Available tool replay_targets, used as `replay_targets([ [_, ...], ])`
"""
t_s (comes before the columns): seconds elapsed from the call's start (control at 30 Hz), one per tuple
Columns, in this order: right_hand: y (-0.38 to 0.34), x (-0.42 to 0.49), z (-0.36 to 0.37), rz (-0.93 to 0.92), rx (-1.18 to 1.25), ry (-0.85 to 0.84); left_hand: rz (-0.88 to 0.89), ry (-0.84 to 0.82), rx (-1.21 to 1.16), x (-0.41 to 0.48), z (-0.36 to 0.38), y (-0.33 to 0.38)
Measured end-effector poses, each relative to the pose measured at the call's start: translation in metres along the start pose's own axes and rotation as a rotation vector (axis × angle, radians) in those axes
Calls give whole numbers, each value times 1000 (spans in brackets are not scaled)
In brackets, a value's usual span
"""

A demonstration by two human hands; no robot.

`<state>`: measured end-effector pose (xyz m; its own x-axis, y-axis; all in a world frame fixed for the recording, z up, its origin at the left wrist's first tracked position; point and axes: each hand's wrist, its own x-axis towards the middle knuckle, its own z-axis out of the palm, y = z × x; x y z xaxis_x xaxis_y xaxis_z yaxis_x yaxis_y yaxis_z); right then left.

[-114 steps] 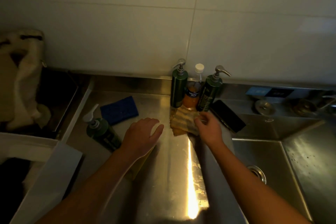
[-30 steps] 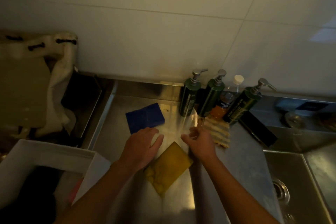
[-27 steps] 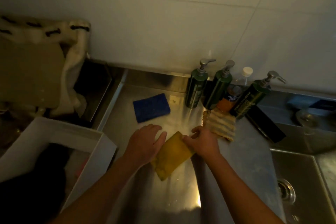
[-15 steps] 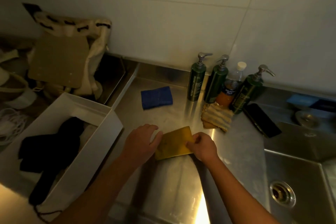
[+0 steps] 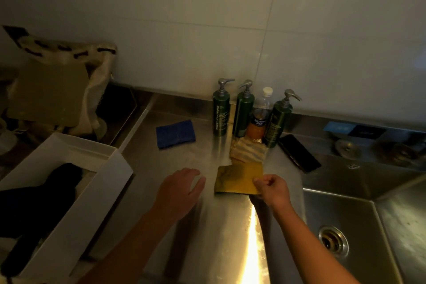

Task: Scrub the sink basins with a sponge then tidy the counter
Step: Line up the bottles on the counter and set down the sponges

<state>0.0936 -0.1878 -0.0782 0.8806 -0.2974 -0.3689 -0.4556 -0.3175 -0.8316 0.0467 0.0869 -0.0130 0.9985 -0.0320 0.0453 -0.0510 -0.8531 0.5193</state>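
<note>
A yellow cloth [image 5: 237,177] lies flat on the steel counter [image 5: 184,163], just in front of a striped folded cloth [image 5: 247,151]. My right hand [image 5: 272,189] pinches the yellow cloth's right front corner. My left hand [image 5: 179,191] hovers over bare counter to the left of that cloth, fingers spread, holding nothing. A blue sponge [image 5: 175,134] rests farther back on the left. The sink basin [image 5: 359,233] with its drain [image 5: 333,240] is at the lower right.
Three green pump bottles [image 5: 221,115] and a clear bottle of orange liquid [image 5: 258,120] stand at the wall. A black phone [image 5: 299,153] lies right of them. A white box [image 5: 69,191] with dark contents sits on the left, a cloth bag [image 5: 62,85] behind it.
Both hands shifted the yellow cloth right and back, up against the striped cloth. My left hand has come off it. A green bottle that lay on its side now stands with the others.
</note>
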Motion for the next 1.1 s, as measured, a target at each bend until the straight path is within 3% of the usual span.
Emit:
replay_targets([
  [0.2,24,3,3,38,-61,-40,41,-42,19,17,13,0],
  [0.33,22,-9,7,-65,-62,46,47,-122,43,24,16,-8],
  [0.63,-41,-12,28,-312,-193,135,53,-109,41,57,-23,-35],
  [0.73,-69,-8,48,-325,-186,92,36,-107,-30,70,-37,-52],
  [0.87,-96,5,86,-329,-126,-4,75,-73,96,89,-58,-75],
  [1.1,-138,30,158,-311,-121,-93,121,-6,99,132,-93,-119],
])
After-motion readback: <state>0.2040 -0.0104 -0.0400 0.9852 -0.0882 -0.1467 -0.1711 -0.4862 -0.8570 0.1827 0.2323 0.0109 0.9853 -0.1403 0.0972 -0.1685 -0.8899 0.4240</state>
